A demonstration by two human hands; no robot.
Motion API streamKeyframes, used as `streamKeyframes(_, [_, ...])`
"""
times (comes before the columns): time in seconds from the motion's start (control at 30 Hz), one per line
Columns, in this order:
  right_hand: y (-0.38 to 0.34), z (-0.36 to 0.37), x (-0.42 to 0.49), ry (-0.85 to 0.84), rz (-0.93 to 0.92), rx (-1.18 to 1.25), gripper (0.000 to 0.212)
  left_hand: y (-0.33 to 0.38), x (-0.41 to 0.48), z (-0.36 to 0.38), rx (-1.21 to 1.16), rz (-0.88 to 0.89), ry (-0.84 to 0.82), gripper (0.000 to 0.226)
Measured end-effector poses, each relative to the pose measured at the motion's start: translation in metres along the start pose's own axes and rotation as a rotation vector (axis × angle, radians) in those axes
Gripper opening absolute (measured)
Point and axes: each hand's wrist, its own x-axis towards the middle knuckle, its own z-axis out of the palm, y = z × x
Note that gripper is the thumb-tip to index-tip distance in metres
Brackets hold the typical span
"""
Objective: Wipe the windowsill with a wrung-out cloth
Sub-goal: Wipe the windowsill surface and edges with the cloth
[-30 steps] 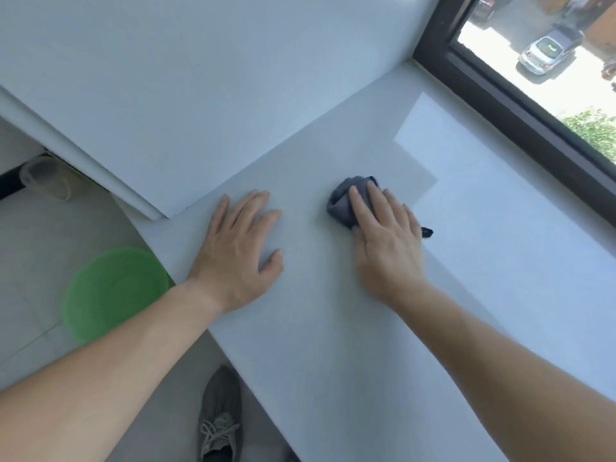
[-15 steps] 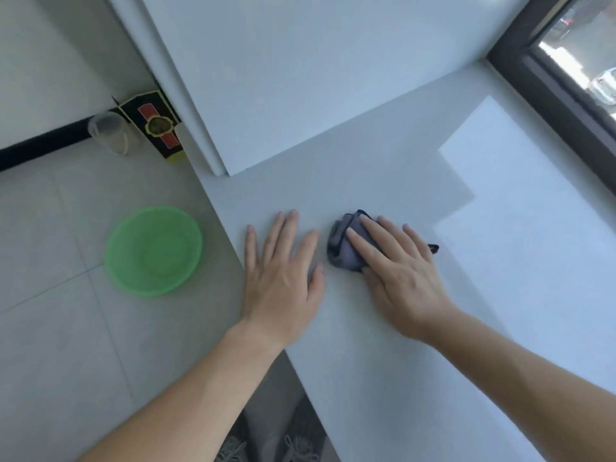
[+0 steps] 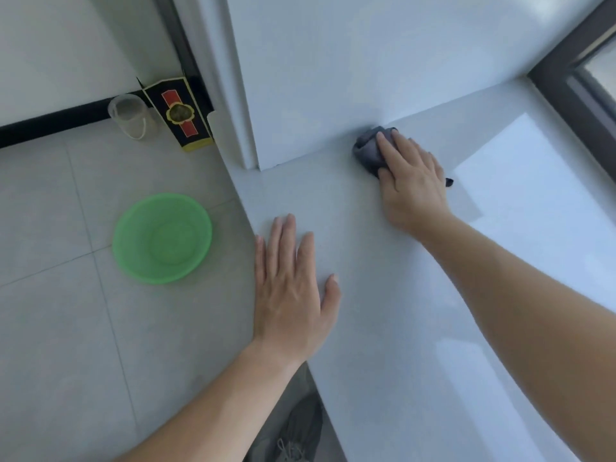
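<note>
We're looking down at the white windowsill (image 3: pixel 383 311), and both of our hands are on it. Our right hand (image 3: pixel 413 185) lies palm-down over the dark grey cloth (image 3: pixel 366 150), fingers stretched out fairly straight across the top and pressing it onto the sill, thumb lying along its near side. The cloth is bunched into a small wad, right in the corner where the sill meets the white side wall (image 3: pixel 350 61); its far edge touches that wall. A small dark tip of it pokes out on the right of our hand.

Our left hand (image 3: pixel 293 295) rests flat near the sill's front edge, fingers spread and straight, holding nothing, well apart from the cloth.

A bright sunlit patch (image 3: pixel 533 201) covers the sill to the right, beside the dark window frame (image 3: pixel 566 88).

Down on the grey tiled floor (image 3: pixel 60 311) we see 1 green basin (image 3: pixel 162 238), and farther back 1 clear plastic cup (image 3: pixel 130 120) just beside a black box with a red and gold label (image 3: pixel 178 115). A grey shoe (image 3: pixel 293 441) shows under the sill's edge.
</note>
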Motion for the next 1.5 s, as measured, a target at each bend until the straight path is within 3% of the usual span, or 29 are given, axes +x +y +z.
streamKeyframes(0.07, [-0.025,0.011,0.0,0.038,0.126,-0.001,0.055,-0.002,-0.003,0.0,-0.037,-0.058,0.013,0.063])
streamKeyframes(0.23, [-0.041,0.018,-0.032,-0.143,-0.523,-0.072,0.055,-0.003,-0.014,0.003,-0.099,-0.135,0.006,0.071])
streamKeyframes(0.27, [-0.033,0.015,-0.025,-0.162,-0.534,-0.075,0.055,-0.003,-0.016,0.003,-0.098,-0.141,0.007,0.072])
streamKeyframes(0.4, [-0.043,0.024,-0.014,-0.023,-0.263,-0.019,0.055,-0.002,-0.027,0.007,-0.133,-0.177,0.02,0.076])
streamKeyframes(0.57, [-0.078,0.035,-0.01,-0.162,-0.682,-0.082,0.052,-0.002,-0.031,0.014,-0.219,-0.199,0.055,0.076])
streamKeyframes(0.7, [-0.086,0.039,-0.013,-0.112,-0.567,-0.046,0.054,-0.004,-0.03,0.017,-0.191,-0.213,0.044,0.077])
streamKeyframes(0.83, [-0.059,0.033,-0.036,-0.2,-0.796,-0.119,0.052,0.0,-0.042,0.017,-0.201,-0.22,0.001,0.08])
streamKeyframes(0.9, [-0.04,0.028,-0.021,-0.157,-0.691,-0.131,0.053,0.001,-0.05,0.016,-0.205,-0.205,-0.012,0.08])
streamKeyframes(1.0, [-0.035,0.026,-0.005,-0.038,-0.197,-0.03,0.056,0.003,-0.061,0.018,-0.183,-0.183,-0.042,0.078])
streamKeyframes(1.03, [-0.043,0.029,-0.009,-0.025,-0.122,-0.004,0.055,0.003,-0.064,0.018,-0.172,-0.177,-0.05,0.078])
streamKeyframes(1.07, [-0.052,0.031,-0.019,-0.028,-0.15,-0.001,0.055,0.004,-0.067,0.018,-0.164,-0.174,-0.055,0.078])
streamKeyframes(1.2, [-0.058,0.03,-0.069,-0.21,-0.646,-0.077,0.053,0.01,-0.073,0.02,-0.133,-0.177,-0.042,0.077])
streamKeyframes(1.23, [-0.049,0.028,-0.072,-0.219,-0.672,-0.111,0.053,0.011,-0.076,0.02,-0.137,-0.181,-0.043,0.078])
streamKeyframes(1.3, [-0.025,0.023,-0.065,-0.12,-0.5,-0.097,0.054,0.015,-0.08,0.02,-0.141,-0.176,-0.04,0.078])
streamKeyframes(1.4, [-0.022,0.022,-0.055,-0.005,-0.05,0.028,0.055,0.018,-0.085,0.022,-0.14,-0.184,-0.031,0.079])
streamKeyframes(1.43, [-0.032,0.026,-0.058,0.01,-0.046,0.011,0.055,0.018,-0.086,0.022,-0.154,-0.189,-0.025,0.079])
streamKeyframes(1.5, [-0.051,0.035,-0.076,-0.007,-0.31,-0.056,0.056,0.019,-0.09,0.023,-0.209,-0.189,-0.015,0.078])
